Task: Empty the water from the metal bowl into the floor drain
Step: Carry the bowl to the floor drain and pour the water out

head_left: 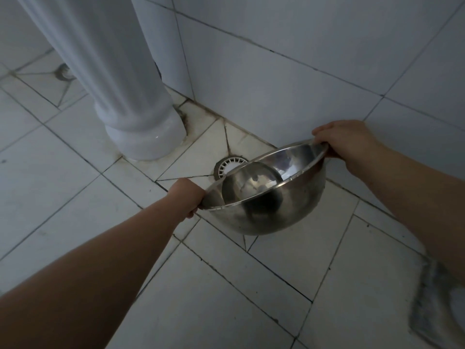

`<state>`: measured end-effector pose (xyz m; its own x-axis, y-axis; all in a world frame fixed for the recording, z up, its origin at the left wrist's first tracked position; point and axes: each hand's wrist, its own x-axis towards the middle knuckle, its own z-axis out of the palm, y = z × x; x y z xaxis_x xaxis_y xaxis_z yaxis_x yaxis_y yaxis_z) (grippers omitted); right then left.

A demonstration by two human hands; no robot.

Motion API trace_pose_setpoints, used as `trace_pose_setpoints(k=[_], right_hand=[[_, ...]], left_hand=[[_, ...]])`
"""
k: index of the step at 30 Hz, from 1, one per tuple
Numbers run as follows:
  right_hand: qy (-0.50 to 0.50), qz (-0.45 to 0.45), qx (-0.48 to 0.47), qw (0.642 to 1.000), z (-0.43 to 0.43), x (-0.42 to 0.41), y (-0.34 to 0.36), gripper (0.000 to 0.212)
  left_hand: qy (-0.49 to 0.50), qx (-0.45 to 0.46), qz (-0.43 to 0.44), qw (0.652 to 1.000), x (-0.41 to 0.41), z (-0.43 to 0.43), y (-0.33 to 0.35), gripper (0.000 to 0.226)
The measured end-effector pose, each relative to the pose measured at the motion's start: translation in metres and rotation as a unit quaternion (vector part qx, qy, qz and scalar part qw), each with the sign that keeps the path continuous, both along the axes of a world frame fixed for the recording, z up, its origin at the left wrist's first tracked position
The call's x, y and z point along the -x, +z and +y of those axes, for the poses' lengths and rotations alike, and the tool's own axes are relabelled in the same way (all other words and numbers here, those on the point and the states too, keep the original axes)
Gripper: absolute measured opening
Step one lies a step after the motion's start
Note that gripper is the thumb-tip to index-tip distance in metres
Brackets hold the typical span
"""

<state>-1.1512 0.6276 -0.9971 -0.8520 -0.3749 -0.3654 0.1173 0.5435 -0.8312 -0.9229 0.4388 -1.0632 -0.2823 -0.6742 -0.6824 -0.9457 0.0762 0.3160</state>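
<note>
- One metal bowl (pixel 266 195) hangs in the air above the tiled floor (pixel 75 187), tipped so its open mouth faces away from the person and toward the wall.
- Its far rim partly covers the floor drain (pixel 227 166), a round white slotted grate set where several cut tiles meet; the bowl sits over and just in front of the grate.
- Inside, the flat bottom and polished walls show reflections; whether any water is left cannot be told.
- Left hand (pixel 187 195) is clenched on the rim at the bowl's near-left edge, fingers curled under the lip.
- Right hand (pixel 352 142) grasps the opposite rim at the far-right edge, fingers over the top, close to the wall.
- Both bare forearms reach in from the lower corners.
- White ceramic pedestal (pixel 130 102) stands on the floor to the left of the drain, well apart from the bowl.
- Grey-white wall tiles (pixel 302 46) rise just behind the drain, with dark grime along the joint at the floor.
</note>
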Motion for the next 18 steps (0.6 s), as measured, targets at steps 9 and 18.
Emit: trace_pose_setpoints(k=[9,18], right_hand=[[-0.01,0.018,0.025,0.999,-0.009,-0.002,0.003,0.034],[-0.041,0.043,0.058,0.997,-0.019,-0.007,0.011,0.035]], left_hand=[[-0.004,-0.019,0.008,1.0,-0.002,0.0,-0.006,0.032],[0.001,-0.063,0.056,0.996,-0.003,0.003,-0.008,0.031]])
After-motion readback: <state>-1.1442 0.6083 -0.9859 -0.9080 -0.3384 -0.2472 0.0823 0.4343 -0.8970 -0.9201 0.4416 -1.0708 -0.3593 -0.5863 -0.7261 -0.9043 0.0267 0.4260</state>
